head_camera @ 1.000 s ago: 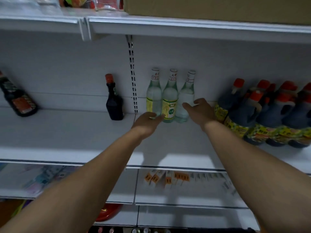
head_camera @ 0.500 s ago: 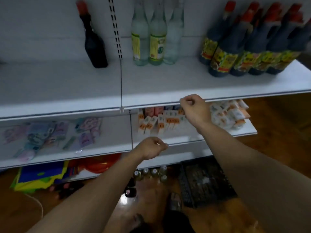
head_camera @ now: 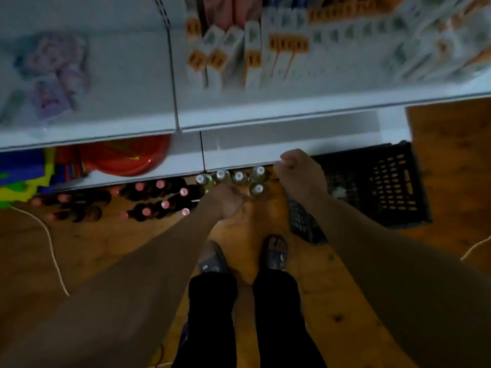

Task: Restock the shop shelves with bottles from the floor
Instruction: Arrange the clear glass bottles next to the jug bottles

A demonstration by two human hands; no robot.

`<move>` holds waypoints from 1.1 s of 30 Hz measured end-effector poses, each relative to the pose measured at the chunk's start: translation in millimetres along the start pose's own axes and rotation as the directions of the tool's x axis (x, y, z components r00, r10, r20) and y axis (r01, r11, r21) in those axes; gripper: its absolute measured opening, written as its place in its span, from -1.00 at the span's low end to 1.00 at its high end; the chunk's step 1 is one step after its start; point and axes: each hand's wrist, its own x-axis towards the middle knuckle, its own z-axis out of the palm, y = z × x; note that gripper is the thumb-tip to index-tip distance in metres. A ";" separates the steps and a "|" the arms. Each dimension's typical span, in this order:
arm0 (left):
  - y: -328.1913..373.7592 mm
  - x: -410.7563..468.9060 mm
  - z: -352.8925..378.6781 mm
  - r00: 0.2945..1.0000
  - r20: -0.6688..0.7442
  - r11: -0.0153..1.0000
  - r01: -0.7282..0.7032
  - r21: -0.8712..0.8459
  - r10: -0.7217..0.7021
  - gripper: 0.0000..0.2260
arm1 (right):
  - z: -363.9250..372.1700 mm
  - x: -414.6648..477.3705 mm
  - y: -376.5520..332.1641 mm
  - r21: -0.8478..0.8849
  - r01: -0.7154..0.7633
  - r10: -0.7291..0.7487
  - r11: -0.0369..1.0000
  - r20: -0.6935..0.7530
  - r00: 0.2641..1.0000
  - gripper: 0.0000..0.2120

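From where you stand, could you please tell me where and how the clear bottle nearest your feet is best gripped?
Take the front bottle by the neck just under its white cap, coming straight down from above. It stands upright on the floor, cap facing you, and four other bottles crowd close behind it by the shelf, so a side approach looks cramped.

No readable text anywhere (motion blur throughout).
Dark marks on the orange patches of the white boxes (head_camera: 220, 59) along the shelf (head_camera: 265, 112), smeared past reading; printed colour on the pale packets (head_camera: 50, 99) at left, equally illegible; labels of the clear bottles (head_camera: 239, 177) and dark bottles (head_camera: 159, 205) on the floor hidden, only caps seen from above.
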 end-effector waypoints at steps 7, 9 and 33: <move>-56.7 142.2 54.8 0.995 -0.087 0.998 0.059 0.018 -0.057 -0.48 | 115.2 91.6 104.3 -0.118 -0.052 0.060 0.992 0.059 0.996 -0.78; -64.9 174.5 65.3 0.989 -0.143 0.996 0.055 0.076 -0.044 -0.46 | 140.2 112.9 126.2 -0.127 -0.034 0.041 0.991 0.057 0.998 -0.71; -73.6 200.5 69.0 0.900 -0.311 0.926 -0.206 0.315 0.306 -0.70 | 175.7 133.1 175.3 -0.210 0.174 -0.175 0.962 0.013 0.984 -0.67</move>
